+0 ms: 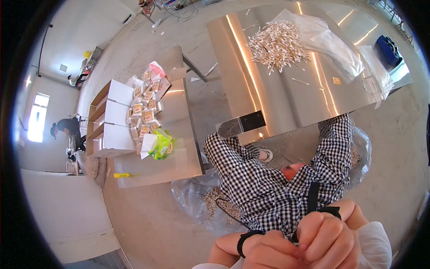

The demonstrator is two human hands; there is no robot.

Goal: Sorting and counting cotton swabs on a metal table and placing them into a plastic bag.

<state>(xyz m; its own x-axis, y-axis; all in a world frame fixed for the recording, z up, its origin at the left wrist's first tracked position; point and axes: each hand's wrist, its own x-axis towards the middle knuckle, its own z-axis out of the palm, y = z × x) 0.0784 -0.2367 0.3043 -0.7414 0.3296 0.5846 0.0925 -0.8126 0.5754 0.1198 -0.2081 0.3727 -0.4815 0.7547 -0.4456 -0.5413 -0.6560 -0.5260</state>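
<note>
Close to the camera at the lower edge, my left hand and my right hand meet with their fingers curled and fingertips together. Whatever they may pinch between them is hidden. Each wrist wears a black band, and a black strap rises by the right wrist. Below the hands are my legs in black-and-white checked trousers. In front stands a shiny metal table, bearing a heaped pile of cotton swabs far from both hands.
Clear plastic bags and a blue bag lie at the far right. A left-hand table carries white boxes, small packs, a green packet and a yellow marker. Swab-filled bags stand on the floor. People work far left.
</note>
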